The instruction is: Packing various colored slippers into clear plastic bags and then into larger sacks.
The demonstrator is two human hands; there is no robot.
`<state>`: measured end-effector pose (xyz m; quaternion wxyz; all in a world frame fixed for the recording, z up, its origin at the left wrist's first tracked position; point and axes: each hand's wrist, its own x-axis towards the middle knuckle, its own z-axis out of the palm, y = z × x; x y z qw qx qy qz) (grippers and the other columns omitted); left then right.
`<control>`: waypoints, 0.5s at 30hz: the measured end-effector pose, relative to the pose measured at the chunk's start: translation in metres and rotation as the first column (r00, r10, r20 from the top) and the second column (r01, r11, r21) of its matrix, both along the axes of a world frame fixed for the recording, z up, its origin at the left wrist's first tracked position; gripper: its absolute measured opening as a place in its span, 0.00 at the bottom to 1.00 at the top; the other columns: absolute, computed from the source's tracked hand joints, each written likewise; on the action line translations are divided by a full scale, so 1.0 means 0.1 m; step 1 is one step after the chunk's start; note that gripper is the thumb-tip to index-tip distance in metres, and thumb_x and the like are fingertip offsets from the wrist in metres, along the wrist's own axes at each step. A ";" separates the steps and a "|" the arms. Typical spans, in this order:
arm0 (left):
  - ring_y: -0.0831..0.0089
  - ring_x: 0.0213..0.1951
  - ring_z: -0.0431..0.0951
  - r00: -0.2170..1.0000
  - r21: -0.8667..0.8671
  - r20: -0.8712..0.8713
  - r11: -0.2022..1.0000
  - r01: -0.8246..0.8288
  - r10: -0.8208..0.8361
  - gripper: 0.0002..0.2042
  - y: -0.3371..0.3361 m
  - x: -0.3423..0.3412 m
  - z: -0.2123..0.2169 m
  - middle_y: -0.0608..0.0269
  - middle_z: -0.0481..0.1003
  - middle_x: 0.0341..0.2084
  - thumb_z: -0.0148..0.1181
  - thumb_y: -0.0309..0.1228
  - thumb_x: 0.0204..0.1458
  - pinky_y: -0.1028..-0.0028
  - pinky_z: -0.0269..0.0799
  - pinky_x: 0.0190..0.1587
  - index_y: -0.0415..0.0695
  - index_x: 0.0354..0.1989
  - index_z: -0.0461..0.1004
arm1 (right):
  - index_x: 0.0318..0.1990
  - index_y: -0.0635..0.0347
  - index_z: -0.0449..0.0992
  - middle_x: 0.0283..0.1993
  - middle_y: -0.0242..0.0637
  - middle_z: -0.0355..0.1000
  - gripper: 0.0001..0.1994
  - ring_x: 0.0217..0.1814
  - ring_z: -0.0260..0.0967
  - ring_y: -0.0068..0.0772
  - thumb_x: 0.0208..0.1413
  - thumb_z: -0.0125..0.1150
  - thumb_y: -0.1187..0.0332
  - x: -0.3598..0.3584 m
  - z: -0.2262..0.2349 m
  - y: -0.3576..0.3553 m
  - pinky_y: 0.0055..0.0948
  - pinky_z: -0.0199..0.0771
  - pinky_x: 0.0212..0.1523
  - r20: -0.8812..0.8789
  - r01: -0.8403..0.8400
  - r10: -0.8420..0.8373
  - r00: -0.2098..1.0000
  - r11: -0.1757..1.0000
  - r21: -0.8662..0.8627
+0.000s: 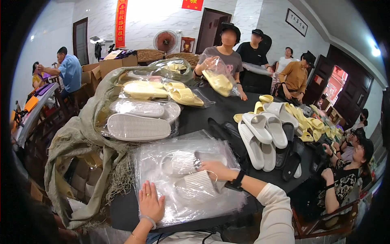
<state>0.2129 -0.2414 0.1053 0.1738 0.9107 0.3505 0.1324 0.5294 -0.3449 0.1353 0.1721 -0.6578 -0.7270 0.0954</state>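
Observation:
A pair of pale grey-white slide slippers [196,187] with ribbed straps lies in front of me, within or under clear plastic, on a stack of clear plastic bags [148,156]. My left hand [151,201] rests flat on the near left part of the stack, its fingers stretched out. Over the slippers' right side is my right hand [217,170], its fingers curled at them and partly hidden by the slippers and plastic. A dark band circles the right wrist.
Left of the stack, a green woven sack [81,134] holds bagged slippers. Bagged white slippers [139,127] and yellow slippers [146,88] lie on it. Loose white slippers [258,134], black slippers [291,164] and yellow ones cover the table's right. Across it, a person [221,55] holds a bagged yellow pair.

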 end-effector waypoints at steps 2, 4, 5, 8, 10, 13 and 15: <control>0.48 0.67 0.45 1.000 -0.001 0.005 1.000 0.011 -0.011 0.32 0.00 0.01 0.01 0.38 0.47 0.65 0.43 0.42 0.57 0.57 0.37 0.67 0.31 0.63 0.51 | 0.41 0.55 0.75 0.44 0.37 0.71 0.12 0.46 0.69 0.44 0.48 0.56 0.69 0.13 0.07 -0.24 0.38 0.69 0.42 0.094 0.131 -0.121 0.988 0.985 -0.112; 0.47 0.67 0.45 1.000 0.002 0.013 1.000 0.009 -0.009 0.32 -0.01 0.01 0.02 0.38 0.47 0.65 0.44 0.42 0.56 0.56 0.37 0.66 0.31 0.63 0.51 | 0.39 0.56 0.76 0.41 0.37 0.72 0.11 0.44 0.70 0.45 0.47 0.56 0.69 0.19 0.18 -0.56 0.39 0.70 0.41 0.130 0.218 -0.218 0.967 0.976 0.015; 0.47 0.67 0.45 1.000 -0.001 0.012 1.000 0.012 -0.012 0.32 -0.01 0.01 0.02 0.38 0.47 0.65 0.44 0.42 0.56 0.56 0.37 0.66 0.31 0.63 0.51 | 0.36 0.57 0.76 0.39 0.37 0.72 0.08 0.41 0.70 0.46 0.48 0.55 0.68 0.18 0.30 -0.70 0.40 0.70 0.40 0.129 0.284 -0.285 0.950 0.958 0.027; 0.50 0.67 0.44 1.000 0.006 -0.012 1.000 0.002 -0.002 0.32 -0.01 -0.01 -0.01 0.40 0.47 0.65 0.44 0.44 0.57 0.56 0.37 0.66 0.32 0.63 0.51 | 0.32 0.58 0.77 0.37 0.38 0.71 0.08 0.39 0.70 0.47 0.48 0.56 0.65 0.01 0.76 -1.06 0.39 0.70 0.37 -0.005 0.422 -0.423 0.906 0.904 0.068; 0.49 0.67 0.44 1.000 0.046 -0.015 0.999 0.001 -0.001 0.33 0.00 -0.04 -0.05 0.39 0.47 0.65 0.44 0.45 0.57 0.56 0.38 0.66 0.32 0.64 0.51 | 0.32 0.59 0.77 0.37 0.39 0.72 0.08 0.39 0.71 0.47 0.46 0.59 0.66 0.00 0.91 -1.25 0.36 0.71 0.38 -0.084 0.493 -0.486 0.870 0.861 0.124; 0.48 0.67 0.45 1.000 0.060 0.003 0.998 0.007 -0.007 0.35 -0.01 -0.01 -0.03 0.39 0.47 0.65 0.46 0.49 0.55 0.55 0.39 0.66 0.34 0.64 0.52 | 0.33 0.67 0.76 0.36 0.48 0.72 0.10 0.37 0.72 0.48 0.42 0.62 0.70 -0.04 1.24 -1.53 0.35 0.70 0.38 -0.239 0.595 -0.545 0.803 0.747 0.296; 0.49 0.67 0.44 1.000 0.041 -0.004 0.999 0.013 -0.013 0.36 -0.02 0.04 0.04 0.39 0.47 0.65 0.47 0.51 0.54 0.56 0.38 0.66 0.36 0.64 0.52 | 0.32 0.69 0.73 0.30 0.49 0.71 0.09 0.33 0.71 0.44 0.45 0.58 0.72 0.02 1.35 -1.69 0.34 0.69 0.35 -0.213 0.637 -0.637 0.741 0.566 0.524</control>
